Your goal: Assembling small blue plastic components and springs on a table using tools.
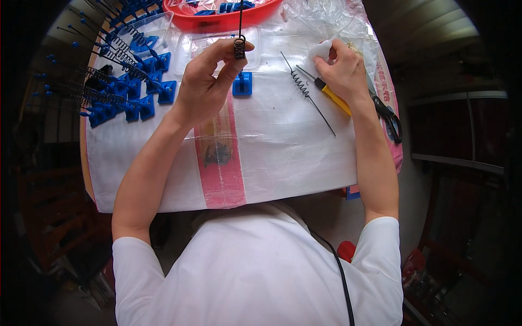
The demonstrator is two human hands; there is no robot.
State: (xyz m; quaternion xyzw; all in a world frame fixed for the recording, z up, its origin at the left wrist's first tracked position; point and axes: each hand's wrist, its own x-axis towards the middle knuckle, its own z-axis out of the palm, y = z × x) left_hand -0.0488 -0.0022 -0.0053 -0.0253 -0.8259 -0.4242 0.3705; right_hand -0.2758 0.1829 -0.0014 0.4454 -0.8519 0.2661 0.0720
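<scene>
Between thumb and fingers, my left hand (206,81) pinches a black coiled spring (239,48), from which a straight dark wire rises. Directly below it, a blue plastic base (242,84) stands upright on the table cover. My right hand (343,68) has its fingers closed on a small white rounded object (321,50) whose kind I cannot make out. Beside that hand lie a screwdriver with a yellow and black handle (333,99) and a loose black wire with a coiled middle (300,83).
Many blue bases with springs and wires (130,81) crowd the left side, wires sticking out leftward. A red basin (217,22) holding blue parts stands at the back, near a clear plastic tray (190,50). Black-handled scissors (389,115) and crumpled clear plastic (312,19) lie right.
</scene>
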